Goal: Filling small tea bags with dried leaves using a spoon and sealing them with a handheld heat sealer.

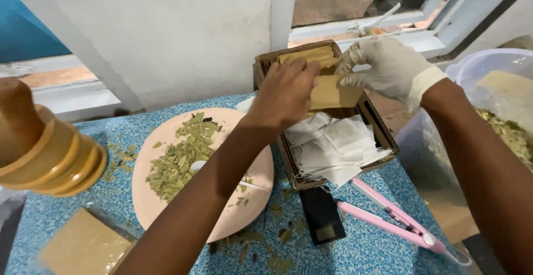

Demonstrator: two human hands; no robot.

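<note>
My bare left hand (286, 91) and my right hand (388, 66), in a white glove, both grip a small brown paper pouch (333, 93) over a cardboard box (383, 136). The box holds a row of similar brown pouches (311, 55) at its far end and a heap of white paper bags (333, 147) at its near end. My left forearm crosses a round pink plate (161, 203) that carries a pile of dried green leaves (180, 161).
A pink flat clamp tool (400, 222) and a small black device (322, 216) lie on the blue patterned tablecloth (361, 247) in front of the box. A clear plastic tub (488, 64) of leaves stands at right. A wooden turned object (44, 147) and a tan block (83, 247) sit at left.
</note>
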